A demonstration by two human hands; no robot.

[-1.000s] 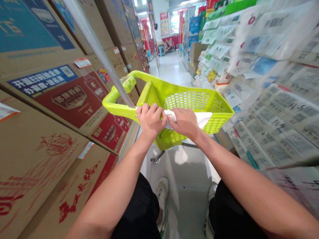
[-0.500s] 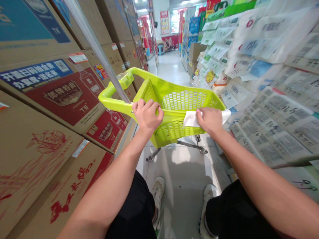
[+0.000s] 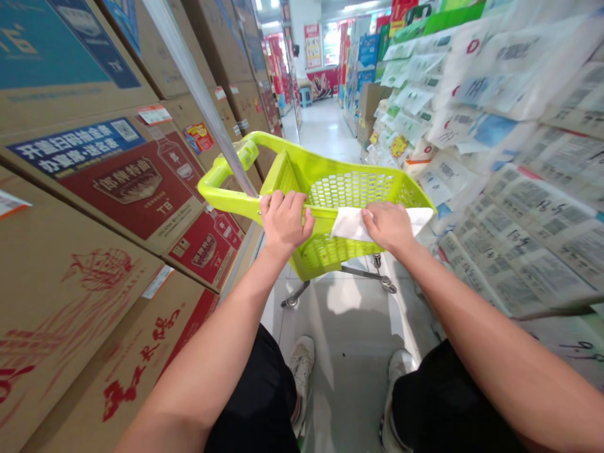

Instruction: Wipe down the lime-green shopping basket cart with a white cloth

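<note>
A lime-green plastic shopping cart (image 3: 321,258) stands sideways across the aisle in front of me, its handle loop at the left. My left hand (image 3: 285,220) is wrapped over the near rim of the basket, close to the handle end. Further right along that rim, my right hand (image 3: 389,225) presses a white cloth (image 3: 348,223) over the edge, fingers closed on it. The cloth drapes down the basket's outer side and shows on both sides of the hand. A grey metal pole (image 3: 202,94) rises from the handle end.
Stacked cardboard boxes (image 3: 117,182) line the left side. On the right are piled tissue packs (image 3: 500,220) with handwritten prices. The cart's wheels (image 3: 389,284) rest on the tiled floor (image 3: 330,352), near my shoes. A blue stool (image 3: 306,95) stands far down the aisle.
My right hand and the white cloth have slid left along the rim, toward my left hand. The left hand keeps its grip; the cart's handle end appears slightly further right.
</note>
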